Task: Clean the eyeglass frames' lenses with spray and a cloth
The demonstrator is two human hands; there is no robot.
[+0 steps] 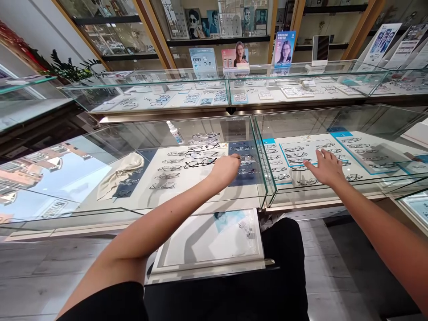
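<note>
Both my arms reach forward over a glass display case [261, 133] full of eyeglass frames. My left hand [225, 168] hovers on the left pane, fingers curled, fingertips near a dark tray of frames [245, 167]; whether it holds anything is hidden. A black pair of glasses [200, 163] lies on the glass just left of it. My right hand [326, 168] rests flat on the right pane, fingers spread, above rows of thin frames [296, 156]. A white pulled-out tray [210, 243] sits below my left forearm.
A small spray bottle [175, 133] and a beige cloth [122, 174] lie on the left pane. A second glass counter [234, 87] with more frames, posters and a tablet stands behind. Plants are at far left. Wooden floor lies below.
</note>
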